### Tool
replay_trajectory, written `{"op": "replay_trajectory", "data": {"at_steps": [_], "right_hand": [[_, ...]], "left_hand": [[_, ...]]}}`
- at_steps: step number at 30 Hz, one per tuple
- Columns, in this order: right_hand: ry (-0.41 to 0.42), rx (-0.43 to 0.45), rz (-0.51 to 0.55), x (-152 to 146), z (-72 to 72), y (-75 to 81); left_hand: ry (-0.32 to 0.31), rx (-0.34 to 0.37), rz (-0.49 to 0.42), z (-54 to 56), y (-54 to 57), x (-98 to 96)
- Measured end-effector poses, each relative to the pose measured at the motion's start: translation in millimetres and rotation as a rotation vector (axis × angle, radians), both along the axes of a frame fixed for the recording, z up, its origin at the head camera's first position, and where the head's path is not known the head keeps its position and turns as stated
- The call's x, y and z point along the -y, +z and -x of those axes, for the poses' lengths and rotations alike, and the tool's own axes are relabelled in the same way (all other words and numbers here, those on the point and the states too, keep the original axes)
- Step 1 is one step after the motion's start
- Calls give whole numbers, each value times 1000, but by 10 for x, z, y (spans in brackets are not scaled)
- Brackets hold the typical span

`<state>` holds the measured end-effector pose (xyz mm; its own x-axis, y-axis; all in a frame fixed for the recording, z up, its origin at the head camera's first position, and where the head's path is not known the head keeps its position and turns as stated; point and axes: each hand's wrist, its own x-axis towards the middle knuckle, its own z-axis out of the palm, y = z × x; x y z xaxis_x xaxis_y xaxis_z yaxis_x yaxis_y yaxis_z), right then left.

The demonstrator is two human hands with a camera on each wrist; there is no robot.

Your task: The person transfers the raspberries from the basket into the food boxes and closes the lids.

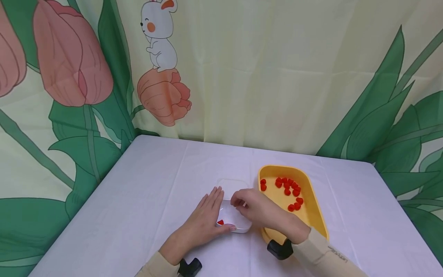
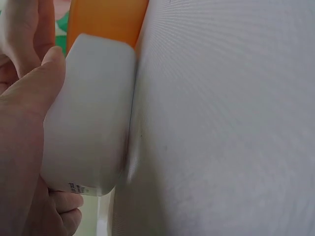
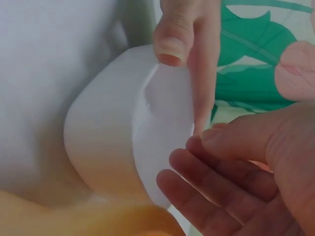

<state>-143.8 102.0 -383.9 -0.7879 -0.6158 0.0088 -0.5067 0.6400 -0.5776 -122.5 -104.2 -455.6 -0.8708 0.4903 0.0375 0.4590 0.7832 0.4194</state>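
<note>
A small white container with an open top stands on the table, and a small red piece shows inside it. My left hand holds its left near corner: the thumb lies over the rim, the fingers along the side. Over the container hangs my right hand, its thumb and index fingertips together in the right wrist view. Whether anything small sits between those fingertips is hidden. A clear lid-like panel lies just behind the container.
Right of the container stands a yellow tray, with several small red pieces scattered in it. My right forearm reaches across its near part. A white cloth covers the table; a printed curtain hangs behind.
</note>
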Motion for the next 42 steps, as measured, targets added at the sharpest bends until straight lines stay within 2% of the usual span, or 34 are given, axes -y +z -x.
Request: {"op": "replay_trajectory", "data": {"at_steps": [6,10,17,26,42], "right_hand": [[-34,0,54,-110,6,78],[-98,17,81,-205,10,146],[-220,-8,133,-388,5,276],[-302,45,267,-670,32,303],[-470,125,210,-935,-38,249]], "left_hand": [[-5,-5,7,-4,-16,5],[-2,-15,0,-7,-17,3],[11,5,-9,-5,-12,-11],[14,14,-15,-8,14,-20],[24,26,-12,4,1,-26]]}}
